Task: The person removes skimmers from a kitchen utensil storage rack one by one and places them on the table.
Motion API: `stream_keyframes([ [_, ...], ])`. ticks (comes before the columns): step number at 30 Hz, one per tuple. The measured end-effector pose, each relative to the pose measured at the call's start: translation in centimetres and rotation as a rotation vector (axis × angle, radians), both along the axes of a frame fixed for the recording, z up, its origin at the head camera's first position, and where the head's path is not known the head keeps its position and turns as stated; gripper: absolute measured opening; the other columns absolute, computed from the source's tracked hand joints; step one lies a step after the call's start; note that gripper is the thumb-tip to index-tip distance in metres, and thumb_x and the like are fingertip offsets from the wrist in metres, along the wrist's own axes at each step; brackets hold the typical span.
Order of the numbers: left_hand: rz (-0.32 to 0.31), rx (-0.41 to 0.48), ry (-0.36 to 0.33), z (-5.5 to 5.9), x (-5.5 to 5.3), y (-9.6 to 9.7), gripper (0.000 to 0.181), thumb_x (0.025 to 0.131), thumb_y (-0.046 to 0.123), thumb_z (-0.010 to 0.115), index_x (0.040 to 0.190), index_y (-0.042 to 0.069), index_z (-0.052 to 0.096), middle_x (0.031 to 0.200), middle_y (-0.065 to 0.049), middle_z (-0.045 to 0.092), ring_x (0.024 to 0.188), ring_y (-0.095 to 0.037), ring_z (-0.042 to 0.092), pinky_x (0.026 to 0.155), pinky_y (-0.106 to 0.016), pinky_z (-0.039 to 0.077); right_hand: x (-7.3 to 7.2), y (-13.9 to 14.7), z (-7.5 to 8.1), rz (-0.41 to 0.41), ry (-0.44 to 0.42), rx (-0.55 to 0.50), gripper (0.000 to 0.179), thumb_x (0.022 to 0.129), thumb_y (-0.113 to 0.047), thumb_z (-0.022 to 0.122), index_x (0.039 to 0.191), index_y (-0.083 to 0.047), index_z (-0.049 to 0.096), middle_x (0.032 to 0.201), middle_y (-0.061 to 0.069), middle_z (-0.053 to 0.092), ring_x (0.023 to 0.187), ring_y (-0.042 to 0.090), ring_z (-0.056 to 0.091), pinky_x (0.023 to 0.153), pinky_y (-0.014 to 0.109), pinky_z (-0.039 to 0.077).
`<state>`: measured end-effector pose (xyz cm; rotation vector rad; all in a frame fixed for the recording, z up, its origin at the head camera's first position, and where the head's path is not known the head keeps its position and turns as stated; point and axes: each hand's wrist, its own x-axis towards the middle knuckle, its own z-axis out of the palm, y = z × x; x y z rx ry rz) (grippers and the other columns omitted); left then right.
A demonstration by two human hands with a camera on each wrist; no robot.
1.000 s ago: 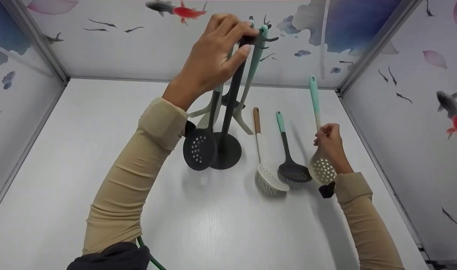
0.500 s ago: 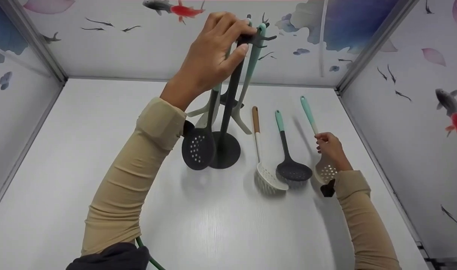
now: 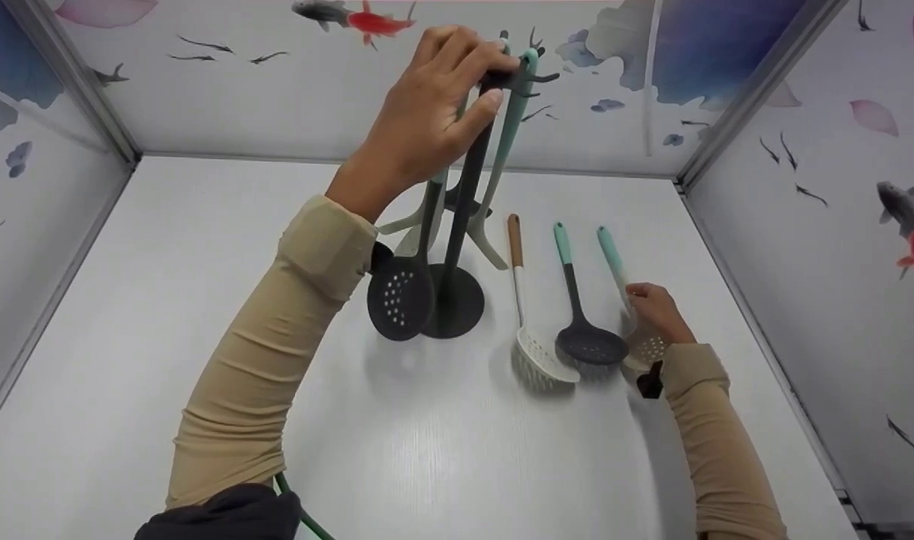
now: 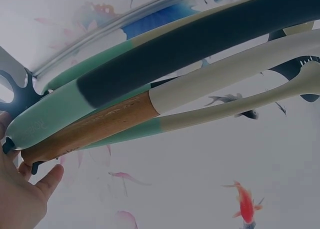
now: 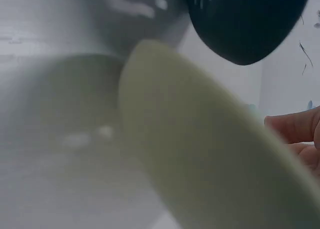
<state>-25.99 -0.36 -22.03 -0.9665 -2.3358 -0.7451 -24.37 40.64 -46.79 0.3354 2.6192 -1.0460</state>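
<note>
My left hand (image 3: 442, 105) grips the top of a black utensil stand (image 3: 457, 304), its fingers over the hook ring. From the stand hang a black slotted skimmer (image 3: 399, 298) and several other utensils. The left wrist view shows their handles close up, one of them a wooden handle (image 4: 95, 121), beside the fingers. At the right of the table, my right hand (image 3: 659, 309) pinches the stem of a cream slotted skimmer (image 3: 611, 251) with a mint handle. Its pale bowl (image 5: 200, 139) fills the middle of the right wrist view, low over the white surface; the hand partly hides it.
Left of the right hand lie a black slotted skimmer (image 3: 590, 343) with a mint handle and a white slotted spoon (image 3: 545, 356) with a brown handle. Printed wall panels (image 3: 224, 97) enclose the white table (image 3: 427, 465) at the back and sides.
The right hand has lowered the cream skimmer, its handle end swinging down and left, to lie beside the black skimmer. The left hand keeps its grip on the stand.
</note>
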Motion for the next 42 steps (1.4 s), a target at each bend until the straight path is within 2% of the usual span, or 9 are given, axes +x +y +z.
stream_keyframes([
  [10, 0.003, 0.008, -0.006, 0.0, 0.0, -0.2, 0.044, 0.093, 0.038, 0.035, 0.13, 0.021, 0.052, 0.132, -0.003, 0.047, 0.129, -0.016, 0.03, 0.106, -0.024, 0.032, 0.1, 0.2, 0.1, 0.032, -0.095, -0.021, 0.056, 0.098, -0.016, 0.033, 0.142, 0.012, 0.015, 0.143, 0.035, 0.026, 0.134, 0.046, 0.025, 0.111, 0.053, 0.023],
  [13, 0.005, 0.005, -0.007, 0.0, 0.1, -0.2, 0.044, 0.094, 0.038, 0.035, 0.131, 0.021, 0.052, 0.132, -0.003, 0.046, 0.129, -0.016, 0.029, 0.106, -0.024, 0.032, 0.2, 0.0, 0.2, 0.058, -0.07, 0.002, 0.038, 0.096, -0.015, 0.035, 0.121, 0.012, 0.044, 0.118, 0.032, 0.047, 0.112, 0.042, 0.045, 0.096, 0.046, 0.04],
  [14, 0.004, 0.005, -0.007, 0.0, 0.1, -0.2, 0.044, 0.094, 0.038, 0.035, 0.131, 0.021, 0.052, 0.132, -0.002, 0.046, 0.129, -0.016, 0.029, 0.106, -0.024, 0.032, 0.3, -0.1, 0.3, 0.063, -0.067, 0.002, 0.031, 0.096, -0.014, 0.036, 0.111, 0.01, 0.047, 0.111, 0.029, 0.048, 0.106, 0.039, 0.046, 0.092, 0.044, 0.041],
  [17, 0.001, 0.006, -0.009, 0.0, 0.1, -0.2, 0.044, 0.094, 0.038, 0.035, 0.131, 0.021, 0.052, 0.132, -0.002, 0.046, 0.129, -0.016, 0.029, 0.106, -0.024, 0.032, 0.3, -0.2, 0.6, 0.085, -0.077, 0.007, 0.031, 0.095, -0.015, 0.036, 0.11, 0.01, 0.047, 0.113, 0.03, 0.047, 0.107, 0.04, 0.045, 0.092, 0.045, 0.04],
  [20, -0.004, 0.005, -0.015, 0.0, 0.0, 0.0, 0.043, 0.094, 0.038, 0.035, 0.13, 0.022, 0.052, 0.132, -0.002, 0.046, 0.13, -0.016, 0.029, 0.105, -0.024, 0.032, 0.4, -0.4, 1.1, 0.083, -0.131, -0.007, 0.058, 0.096, -0.019, 0.034, 0.141, 0.013, 0.018, 0.143, 0.037, 0.02, 0.134, 0.048, 0.021, 0.11, 0.055, 0.021],
  [21, -0.005, 0.005, -0.015, 0.0, 0.0, 0.0, 0.043, 0.094, 0.038, 0.035, 0.13, 0.022, 0.052, 0.132, -0.002, 0.046, 0.13, -0.016, 0.029, 0.105, -0.024, 0.032, 0.4, -0.6, 1.3, 0.08, -0.143, -0.006, 0.062, 0.096, -0.02, 0.033, 0.143, 0.012, 0.008, 0.147, 0.036, 0.011, 0.137, 0.048, 0.014, 0.111, 0.056, 0.016],
  [24, -0.008, 0.004, -0.016, 0.0, 0.0, 0.1, 0.043, 0.094, 0.038, 0.035, 0.13, 0.022, 0.052, 0.132, -0.002, 0.046, 0.13, -0.015, 0.028, 0.106, -0.023, 0.032, 0.2, -1.3, 1.7, 0.053, -0.145, -0.002, 0.065, 0.096, -0.022, 0.033, 0.145, 0.008, 0.002, 0.15, 0.033, 0.003, 0.139, 0.047, 0.007, 0.112, 0.055, 0.015],
  [33, -0.004, 0.003, -0.007, -0.1, 0.0, 0.1, 0.044, 0.093, 0.037, 0.034, 0.13, 0.021, 0.052, 0.131, -0.003, 0.046, 0.13, -0.016, 0.029, 0.106, -0.023, 0.031, -0.6, -4.8, 4.5, 0.07, 0.003, 0.017, 0.064, 0.098, -0.028, 0.036, 0.15, -0.005, 0.005, 0.154, 0.024, 0.0, 0.141, 0.042, 0.001, 0.112, 0.056, 0.013],
  [42, 0.003, 0.008, -0.01, 0.0, 0.0, 0.0, 0.044, 0.093, 0.038, 0.034, 0.13, 0.021, 0.052, 0.132, -0.003, 0.047, 0.131, -0.016, 0.028, 0.107, -0.024, 0.03, 0.0, -9.5, 7.8, 0.131, 0.294, -0.124, 0.059, 0.099, -0.024, 0.041, 0.149, -0.007, 0.015, 0.152, 0.019, 0.021, 0.14, 0.035, 0.021, 0.113, 0.048, 0.02],
])
